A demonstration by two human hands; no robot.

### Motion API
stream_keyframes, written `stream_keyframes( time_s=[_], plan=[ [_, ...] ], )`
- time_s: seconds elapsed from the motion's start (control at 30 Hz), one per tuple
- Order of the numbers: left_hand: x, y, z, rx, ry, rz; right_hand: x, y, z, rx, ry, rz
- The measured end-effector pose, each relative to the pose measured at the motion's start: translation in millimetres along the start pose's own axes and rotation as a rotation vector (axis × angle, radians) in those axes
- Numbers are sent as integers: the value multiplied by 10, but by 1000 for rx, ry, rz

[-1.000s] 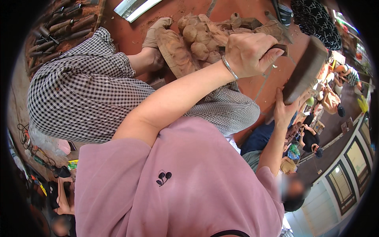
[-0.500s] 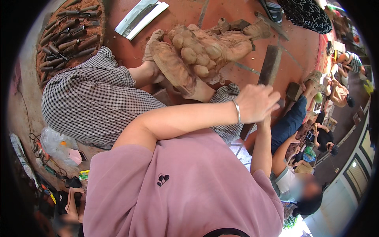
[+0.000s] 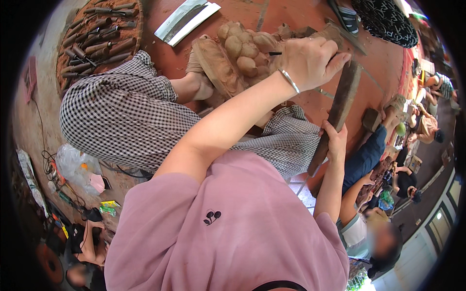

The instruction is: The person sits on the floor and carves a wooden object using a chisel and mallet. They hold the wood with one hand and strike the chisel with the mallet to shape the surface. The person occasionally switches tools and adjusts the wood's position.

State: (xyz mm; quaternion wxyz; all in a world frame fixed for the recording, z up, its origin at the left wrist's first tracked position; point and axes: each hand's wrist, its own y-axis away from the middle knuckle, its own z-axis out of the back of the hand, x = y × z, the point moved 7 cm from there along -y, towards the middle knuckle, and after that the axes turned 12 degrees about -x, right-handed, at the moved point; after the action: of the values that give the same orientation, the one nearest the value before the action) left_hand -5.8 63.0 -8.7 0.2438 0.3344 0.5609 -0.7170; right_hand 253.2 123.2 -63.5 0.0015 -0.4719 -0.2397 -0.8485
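My left hand (image 3: 310, 63), with a silver bangle at the wrist, is closed around a chisel (image 3: 275, 53). Only the chisel's dark tip shows, pointing left from under the fist; the rest is hidden. Beneath and beyond this hand lies a brown wood carving (image 3: 246, 50) with rounded, fruit-like lumps, set between my feet. My forearm and fist cover part of it, and whether the tip touches it I cannot tell. On the right, my right hand (image 3: 335, 139) grips a long, dark wooden mallet (image 3: 345, 94) near its lower part, the broad end slanting up and away.
A round tray (image 3: 138, 41) of chisels and sawdust stands at the far left. Near it lies a white-edged sharpening stone (image 3: 187, 22). A wooden block (image 3: 371, 120) is on the tiled floor at right. Other people sit close by on the right. Plastic bags (image 3: 77, 165) and cables lie left.
My left hand has moved up and away from the mallet, over the carving, and the chisel tip now shows. My right hand, hidden before, is now visible on the mallet.
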Motion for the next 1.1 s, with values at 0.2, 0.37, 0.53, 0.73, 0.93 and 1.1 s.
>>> stream_keyframes(
  time_s=[0.2,0.37,0.53,0.73,0.93,1.1],
  plan=[
    [237,-142,-72,-22,-45,66,330,-147,-25,19,54,84],
    [398,-138,-68,28,-93,157,601,-237,-72,32,94,165],
    [371,-155,-71,-61,29,173,986,-248,-161,22,85,283],
    [444,-189,-80,-54,-50,250,1217,-326,-226,-37,125,398],
    [523,-216,-107,-28,-100,325,1274,-473,-163,-76,566,552],
    [550,-203,-114,-76,-108,307,1203,-494,-187,-90,516,512]
  ],
)
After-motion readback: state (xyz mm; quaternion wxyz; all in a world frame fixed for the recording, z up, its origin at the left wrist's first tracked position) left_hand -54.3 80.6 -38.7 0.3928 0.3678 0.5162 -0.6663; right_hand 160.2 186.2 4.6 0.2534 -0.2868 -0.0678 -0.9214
